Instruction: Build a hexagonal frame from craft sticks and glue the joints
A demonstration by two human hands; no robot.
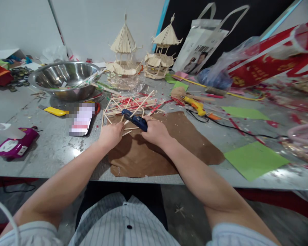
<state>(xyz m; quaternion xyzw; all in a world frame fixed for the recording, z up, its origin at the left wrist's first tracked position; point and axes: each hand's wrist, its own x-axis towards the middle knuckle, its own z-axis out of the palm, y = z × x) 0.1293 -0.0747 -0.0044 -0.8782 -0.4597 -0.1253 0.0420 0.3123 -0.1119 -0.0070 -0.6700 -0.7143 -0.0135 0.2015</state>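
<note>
**Hands close together over the brown paper, tool on the stick**

Your left hand (110, 135) sits a little left of the frame's centre. Its fingers are curled in and seem to pinch the near end of a thin stick (130, 128), though the fingertips are turned away from the camera. Your right hand (156, 131), just right of centre, is wrapped around the back of a blue tool (135, 120), which by its shape could be a small cutter. Both hands rest low on the brown paper (169, 150), which lies at the near edge of the grey table (53, 150).

The tool's long axis runs on a slant from lower right to upper left. Its grip end is buried in your right palm and its nose points up and left toward the pile of sticks (133, 102) just beyond the paper. The stick lies roughly across the frame, left to right, under the tool and between your two hands. The tool crosses it at an angle, not square.

To do this well, I would keep both wrists planted on the paper so neither hand wavers. Hold the stick close to where the tool meets it so it cannot roll or spring. Turn the tool's nose until it crosses the stick square before you squeeze. Keep your left fingertips clear of the nose.

A yellow glue gun (195, 105) lies right of centre, past the paper, with its black cord (233, 128) trailing right. A steel bowl (64, 80) stands at upper left.
</note>
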